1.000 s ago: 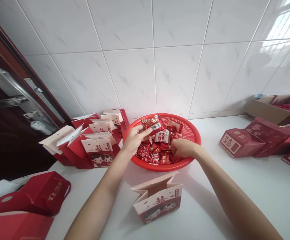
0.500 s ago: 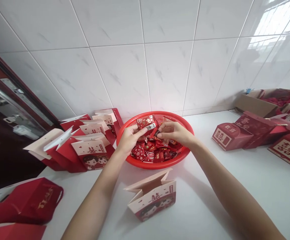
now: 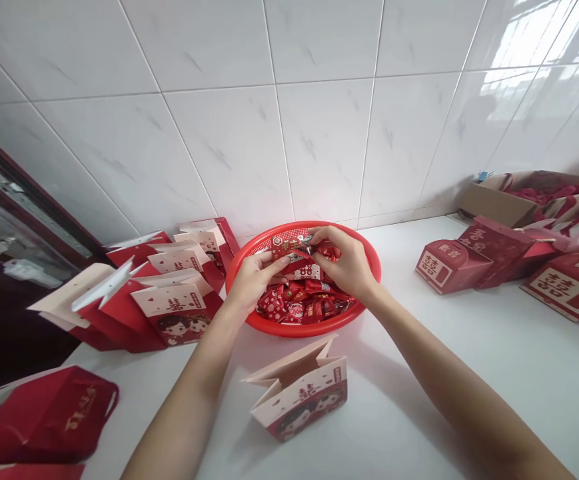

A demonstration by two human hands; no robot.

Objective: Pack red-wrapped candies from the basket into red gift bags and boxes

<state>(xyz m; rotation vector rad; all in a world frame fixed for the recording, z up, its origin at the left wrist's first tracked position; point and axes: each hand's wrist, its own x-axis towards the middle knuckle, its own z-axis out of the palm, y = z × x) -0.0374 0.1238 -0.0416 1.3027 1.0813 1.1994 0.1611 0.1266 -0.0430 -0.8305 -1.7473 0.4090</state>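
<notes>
Both hands are over a red plastic basket (image 3: 314, 328) that holds several red-wrapped candies (image 3: 296, 308). My left hand (image 3: 255, 279), at the basket's left side, is closed on a flat red packet (image 3: 282, 245) with pale patterns. Close beside it, my right hand (image 3: 344, 259) pinches a small shiny wrapped candy (image 3: 307, 245) between thumb and fingers, near the packet's right end. Part of the packet is hidden by the fingers. In front of the basket stands a cream-and-red paper gift bag (image 3: 302, 393), its top open, with a cartoon couple printed on it.
Several similar gift bags (image 3: 176, 307) stand at the left. A dark red bag (image 3: 64, 413) lies nearer on that side. On the right are red gift boxes (image 3: 452, 267) and a cardboard box (image 3: 499, 200) with red contents. A tiled wall (image 3: 219, 147) rises behind.
My right hand has turned and brought a shiny candy up against the packet in my left hand. The view has shifted slightly to the right.
</notes>
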